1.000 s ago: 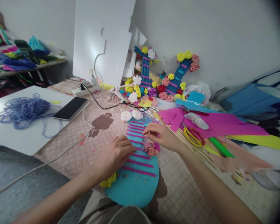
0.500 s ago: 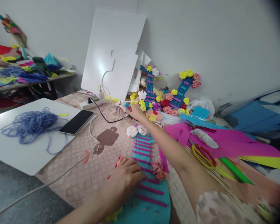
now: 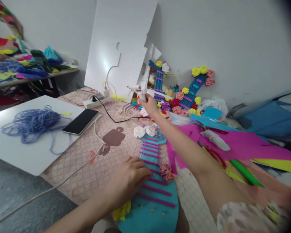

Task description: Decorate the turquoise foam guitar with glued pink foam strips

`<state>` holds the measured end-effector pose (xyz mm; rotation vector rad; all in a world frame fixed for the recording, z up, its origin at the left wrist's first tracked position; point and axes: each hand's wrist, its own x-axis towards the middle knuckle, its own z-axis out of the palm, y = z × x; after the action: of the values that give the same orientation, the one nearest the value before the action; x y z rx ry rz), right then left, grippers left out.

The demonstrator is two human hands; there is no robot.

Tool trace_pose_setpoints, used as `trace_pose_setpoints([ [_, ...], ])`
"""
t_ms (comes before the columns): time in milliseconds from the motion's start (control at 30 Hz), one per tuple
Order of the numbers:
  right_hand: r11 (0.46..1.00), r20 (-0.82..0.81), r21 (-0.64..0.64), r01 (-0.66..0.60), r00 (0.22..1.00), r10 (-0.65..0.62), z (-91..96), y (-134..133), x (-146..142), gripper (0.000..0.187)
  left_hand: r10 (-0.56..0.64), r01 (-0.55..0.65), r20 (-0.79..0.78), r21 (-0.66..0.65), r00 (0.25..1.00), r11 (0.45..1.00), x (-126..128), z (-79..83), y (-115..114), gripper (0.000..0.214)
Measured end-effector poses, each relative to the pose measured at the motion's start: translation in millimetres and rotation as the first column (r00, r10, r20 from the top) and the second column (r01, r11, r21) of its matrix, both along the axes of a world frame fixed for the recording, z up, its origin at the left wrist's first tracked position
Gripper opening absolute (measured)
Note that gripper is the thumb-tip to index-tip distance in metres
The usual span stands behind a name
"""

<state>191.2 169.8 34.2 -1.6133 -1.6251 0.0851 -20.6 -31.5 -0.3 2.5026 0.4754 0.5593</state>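
A teal guitar-shaped board [image 3: 151,216] with purple strips lies in front of me. White paper flowers [image 3: 139,131] sit at its far end, a salmon flower [image 3: 167,171] on its right edge and a yellow one [image 3: 121,211] at lower left. My left hand [image 3: 132,174] is curled over the board's left edge, fingertips on the strips; what lies beneath the palm is hidden. Farther off, my right hand [image 3: 149,104] grips a white glue gun [image 3: 141,92], raised above the table with its nozzle pointing left.
A phone [image 3: 80,121] and blue yarn [image 3: 36,121] rest on a white board at left. Cables cross the table to a power strip [image 3: 92,102]. Flower-trimmed blue craft pieces [image 3: 194,87] lean at the back. Scissors [image 3: 214,153] and magenta sheets [image 3: 247,142] lie at right.
My right hand has lifted the glue gun up off the table. My left hand stays on the board, and the red piece seen beside it is now out of sight.
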Motion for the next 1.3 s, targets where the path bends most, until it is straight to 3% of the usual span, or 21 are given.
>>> trace_pose_setpoints([
  [167,0.974,-0.237,0.221,-0.052,0.966,0.105,27.6,-70.1,42.2,0.026,0.039,-0.033,0.104,-0.051,0.994,0.998,0.7,6.1,7.9,0.017],
  [300,0.968,-0.33,0.077,-0.24,0.91,0.252,38.1,-150.8,73.6,0.029,0.079,-0.068,0.117,-0.096,0.99,0.993,1.8,15.3,13.1,0.015],
  [367,0.966,-0.331,0.063,-0.251,0.908,0.257,40.8,-196.9,82.1,0.027,0.065,-0.057,0.097,-0.09,0.993,0.994,1.3,19.2,13.8,0.015],
  [500,0.943,-0.194,-0.112,-0.314,0.937,0.289,44.9,-277.3,83.8,0.027,0.026,-0.022,0.065,-0.054,0.998,0.998,-2.2,22.2,10.1,0.015],
  [533,0.913,-0.117,-0.176,-0.369,0.929,0.352,46.0,-291.8,82.2,0.022,0.014,-0.011,0.062,-0.048,0.998,0.999,-3.4,21.7,8.7,0.015],
  [600,0.786,-0.029,-0.377,-0.491,0.854,0.52,48.0,-312.8,77.2,0.013,-0.012,0.015,0.062,-0.043,0.998,0.999,-5.8,19.6,6.0,0.015],
  [667,0.664,-0.031,-0.505,-0.551,0.781,0.624,48.2,-325.7,69.3,0.019,-0.04,0.043,0.063,-0.042,0.997,0.998,-8.0,16.7,4.1,0.015],
  [733,0.6,-0.066,-0.551,-0.58,0.747,0.661,45.6,-334.6,58.5,0.025,-0.055,0.057,0.052,-0.045,0.997,0.997,-9.7,14.1,3.2,0.015],
  [767,0.593,-0.074,-0.556,-0.583,0.745,0.663,43.3,-338.6,52.1,0.026,-0.057,0.059,0.052,-0.044,0.997,0.997,-10.3,13.2,2.8,0.015],
  [833,0.615,-0.038,-0.553,-0.562,0.755,0.655,37.6,-347.5,38.5,0.026,-0.058,0.06,0.057,-0.037,0.997,0.998,-11.1,12.5,2.2,0.015],
  [1000,0.75,0.236,-0.553,-0.361,0.796,0.557,27.7,-372.0,7.7,0.015,-0.065,0.066,0.044,-0.004,0.997,0.998,-12.9,14.1,-2.1,0.015],
  [1300,0.793,0.429,-0.543,-0.275,0.721,0.544,19.0,-382.4,-17.3,0.012,-0.06,0.059,0.018,0.01,0.998,0.998,-19.0,10.2,-9.6,0.013],
])
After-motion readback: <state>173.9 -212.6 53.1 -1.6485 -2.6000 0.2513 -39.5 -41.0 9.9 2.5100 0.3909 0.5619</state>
